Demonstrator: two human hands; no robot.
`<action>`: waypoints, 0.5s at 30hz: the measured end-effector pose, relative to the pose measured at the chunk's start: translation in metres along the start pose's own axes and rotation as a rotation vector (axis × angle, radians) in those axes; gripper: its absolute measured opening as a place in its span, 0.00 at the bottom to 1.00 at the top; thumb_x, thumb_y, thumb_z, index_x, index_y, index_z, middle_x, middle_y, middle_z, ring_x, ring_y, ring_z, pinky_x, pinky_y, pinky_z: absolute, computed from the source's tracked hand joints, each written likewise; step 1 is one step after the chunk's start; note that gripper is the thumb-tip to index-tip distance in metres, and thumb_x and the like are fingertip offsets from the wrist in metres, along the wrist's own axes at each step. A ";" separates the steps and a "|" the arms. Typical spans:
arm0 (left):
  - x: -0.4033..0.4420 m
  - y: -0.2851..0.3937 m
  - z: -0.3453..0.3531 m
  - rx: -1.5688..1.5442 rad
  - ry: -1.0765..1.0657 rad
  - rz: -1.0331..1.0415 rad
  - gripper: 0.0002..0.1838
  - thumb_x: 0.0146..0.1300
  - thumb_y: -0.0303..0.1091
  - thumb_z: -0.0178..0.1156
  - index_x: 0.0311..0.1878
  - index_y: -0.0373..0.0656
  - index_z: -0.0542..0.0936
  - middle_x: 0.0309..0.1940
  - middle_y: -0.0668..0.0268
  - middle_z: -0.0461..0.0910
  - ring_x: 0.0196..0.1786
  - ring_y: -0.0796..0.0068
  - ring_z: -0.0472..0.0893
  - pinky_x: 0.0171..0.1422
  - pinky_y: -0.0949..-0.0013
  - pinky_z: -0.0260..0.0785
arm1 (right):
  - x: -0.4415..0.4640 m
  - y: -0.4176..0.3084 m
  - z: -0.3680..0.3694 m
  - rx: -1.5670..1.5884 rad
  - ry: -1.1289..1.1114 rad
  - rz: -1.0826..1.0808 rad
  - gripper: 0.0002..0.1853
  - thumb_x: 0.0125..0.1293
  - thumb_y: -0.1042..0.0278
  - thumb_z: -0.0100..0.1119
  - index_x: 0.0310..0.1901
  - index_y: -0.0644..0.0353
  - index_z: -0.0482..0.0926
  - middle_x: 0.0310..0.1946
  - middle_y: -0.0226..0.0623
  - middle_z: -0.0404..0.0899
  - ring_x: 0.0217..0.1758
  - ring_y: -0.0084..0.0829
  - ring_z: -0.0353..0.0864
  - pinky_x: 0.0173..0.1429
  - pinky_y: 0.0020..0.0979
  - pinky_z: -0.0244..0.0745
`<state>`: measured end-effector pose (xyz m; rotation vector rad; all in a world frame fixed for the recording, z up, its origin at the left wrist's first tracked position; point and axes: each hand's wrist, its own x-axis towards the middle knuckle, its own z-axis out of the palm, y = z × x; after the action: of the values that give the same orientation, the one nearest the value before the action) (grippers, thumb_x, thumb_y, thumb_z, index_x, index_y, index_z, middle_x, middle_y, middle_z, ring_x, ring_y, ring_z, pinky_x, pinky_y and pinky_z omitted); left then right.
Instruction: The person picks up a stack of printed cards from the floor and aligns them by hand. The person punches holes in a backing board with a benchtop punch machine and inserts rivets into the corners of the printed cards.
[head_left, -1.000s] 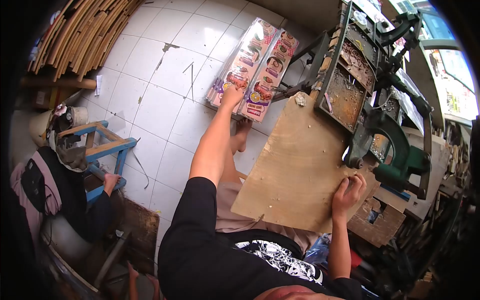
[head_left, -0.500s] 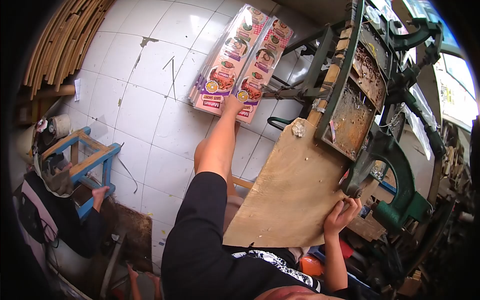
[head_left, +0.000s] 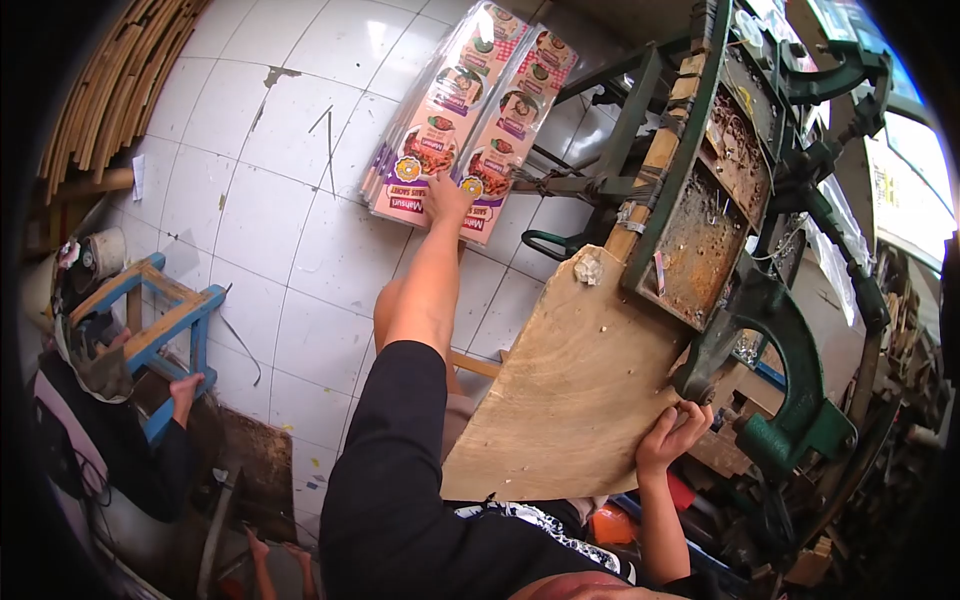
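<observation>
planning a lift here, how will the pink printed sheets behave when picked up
The pink printed sheets look slippery, given their glossy glare. Their staggered left edges suggest they may slide apart. Lying flat, they're unlikely to roll.

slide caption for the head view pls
Left hand at the printed stacks, right hand on the wooden board beside a green metal frame.

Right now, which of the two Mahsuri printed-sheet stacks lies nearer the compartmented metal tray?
The stack on the picture's right: it lies between the other stack and the compartmented metal tray.
</observation>
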<state>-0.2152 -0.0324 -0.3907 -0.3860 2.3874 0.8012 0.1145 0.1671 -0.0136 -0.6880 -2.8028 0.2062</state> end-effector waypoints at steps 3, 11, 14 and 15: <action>0.009 -0.002 -0.014 0.131 0.389 0.037 0.32 0.52 0.39 0.65 0.60 0.40 0.68 0.59 0.54 0.69 0.63 0.52 0.69 0.66 0.51 0.62 | 0.001 -0.002 0.000 0.002 0.012 -0.013 0.11 0.65 0.74 0.50 0.47 0.69 0.68 0.54 0.55 0.64 0.49 0.45 0.70 0.54 0.39 0.70; 0.012 -0.048 -0.051 0.231 0.433 -0.081 0.37 0.49 0.41 0.69 0.62 0.41 0.67 0.59 0.56 0.71 0.63 0.57 0.71 0.66 0.53 0.62 | 0.000 0.001 -0.001 -0.052 0.017 -0.039 0.11 0.66 0.72 0.51 0.46 0.69 0.69 0.52 0.54 0.66 0.49 0.47 0.70 0.56 0.42 0.66; 0.017 -0.058 -0.051 0.234 0.311 -0.099 0.41 0.48 0.43 0.73 0.64 0.42 0.66 0.61 0.56 0.70 0.63 0.58 0.72 0.66 0.52 0.63 | 0.000 0.000 -0.002 -0.066 0.018 -0.049 0.10 0.65 0.72 0.51 0.46 0.68 0.69 0.52 0.54 0.66 0.50 0.47 0.70 0.57 0.43 0.65; 0.021 -0.062 -0.050 0.249 0.336 -0.105 0.42 0.47 0.44 0.74 0.64 0.43 0.66 0.61 0.57 0.70 0.63 0.58 0.72 0.67 0.51 0.63 | 0.001 -0.002 -0.002 -0.061 0.019 -0.045 0.10 0.65 0.72 0.51 0.46 0.68 0.69 0.52 0.54 0.66 0.51 0.48 0.70 0.57 0.43 0.64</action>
<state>-0.2268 -0.1138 -0.3994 -0.5742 2.7098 0.4078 0.1133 0.1658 -0.0111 -0.6361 -2.8136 0.1051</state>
